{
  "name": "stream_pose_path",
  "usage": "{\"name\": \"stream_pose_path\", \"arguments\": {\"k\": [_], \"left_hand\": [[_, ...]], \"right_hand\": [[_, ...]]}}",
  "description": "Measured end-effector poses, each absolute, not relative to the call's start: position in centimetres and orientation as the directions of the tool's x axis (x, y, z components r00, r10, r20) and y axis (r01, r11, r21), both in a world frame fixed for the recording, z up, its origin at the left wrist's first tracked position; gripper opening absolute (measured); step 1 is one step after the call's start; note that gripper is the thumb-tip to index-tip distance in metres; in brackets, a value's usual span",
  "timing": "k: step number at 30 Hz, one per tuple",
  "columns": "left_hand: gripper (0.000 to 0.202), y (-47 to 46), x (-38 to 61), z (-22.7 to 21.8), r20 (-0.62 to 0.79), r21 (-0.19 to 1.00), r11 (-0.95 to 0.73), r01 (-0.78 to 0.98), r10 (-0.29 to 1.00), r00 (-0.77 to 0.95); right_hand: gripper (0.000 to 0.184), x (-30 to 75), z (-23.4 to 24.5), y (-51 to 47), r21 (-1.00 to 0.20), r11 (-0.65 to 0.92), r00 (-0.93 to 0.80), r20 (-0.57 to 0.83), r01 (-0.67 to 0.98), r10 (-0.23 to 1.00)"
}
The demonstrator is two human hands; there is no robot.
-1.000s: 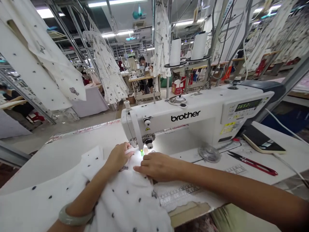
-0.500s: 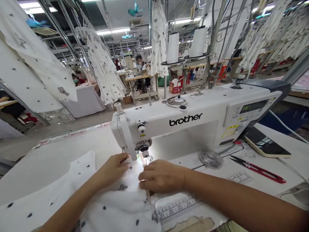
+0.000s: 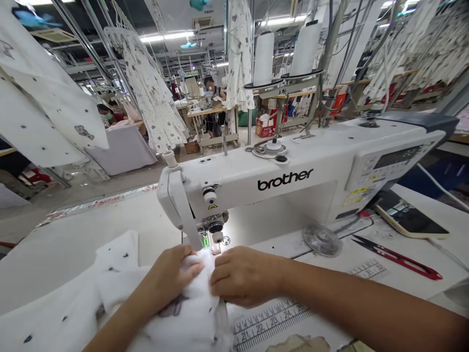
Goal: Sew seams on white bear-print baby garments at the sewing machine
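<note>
White fabric [image 3: 194, 313] with small dark prints lies bunched in front of the sewing machine [image 3: 234, 181], its upper edge close to the lit needle area. My left hand [image 3: 174, 271] pinches a fold of it, thumb and fingers closed, just left of the presser foot [image 3: 211, 244]. On the fabric's right edge, my right hand [image 3: 245, 276] is closed with its fingers curled over the cloth. A white strip [image 3: 188, 210] hangs down the machine head to the needle area. The cloth under both palms is hidden.
Red-handled thread snips [image 3: 399, 256], a clear round bobbin-like case [image 3: 322, 239] and a phone [image 3: 410, 212] lie right of the hands. A printed ruler [image 3: 271, 320] runs along the front. Thread cones [image 3: 264, 58] stand behind the machine; printed garments [image 3: 150, 93] hang beyond.
The fabric's top edge has come away from the needle area toward me, and my left hand now pinches a raised fold. My right hand stays near the same spot. The view has shifted slightly.
</note>
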State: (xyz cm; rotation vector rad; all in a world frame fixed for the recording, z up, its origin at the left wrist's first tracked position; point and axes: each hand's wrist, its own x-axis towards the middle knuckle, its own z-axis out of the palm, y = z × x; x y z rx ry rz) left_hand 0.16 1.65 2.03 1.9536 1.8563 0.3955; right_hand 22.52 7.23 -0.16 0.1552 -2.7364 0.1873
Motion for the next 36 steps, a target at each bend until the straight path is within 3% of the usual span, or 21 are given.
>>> {"name": "stream_pose_path", "arguments": {"k": [6,15,22,27,31,36], "left_hand": [[0.028,0.6,0.1,1.4,-0.087,0.542,-0.016,0.841,0.993,0.076],[0.018,1.1,0.7,1.7,-0.086,0.447,0.055,0.893,0.996,-0.018],[0.015,1.1,0.8,1.5,-0.069,0.446,0.034,0.895,0.998,-0.003],[0.014,0.9,1.0,1.7,-0.049,0.478,0.031,0.878,0.999,-0.009],[0.013,0.9,0.9,1.4,0.054,0.468,-0.019,0.884,0.999,-0.007],[0.008,1.3,0.7,0.3,0.092,0.409,-0.012,0.913,0.995,-0.029]], "right_hand": [[0.012,22.3,0.2,6.7,-0.072,0.982,-0.911,0.391,-0.173,-0.132],[0.014,22.7,0.6,7.3,-0.005,0.997,-0.903,0.426,-0.071,-0.062],[0.019,22.6,0.5,7.5,-0.074,0.997,-0.923,0.385,-0.034,-0.002],[0.031,22.5,0.9,7.4,-0.166,0.981,-0.928,0.34,0.1,0.152],[0.026,22.3,1.3,7.3,-0.257,0.958,-0.938,0.283,0.126,0.199],[0.023,22.3,1.5,7.2,-0.271,0.952,-0.939,0.27,0.139,0.214]]}}
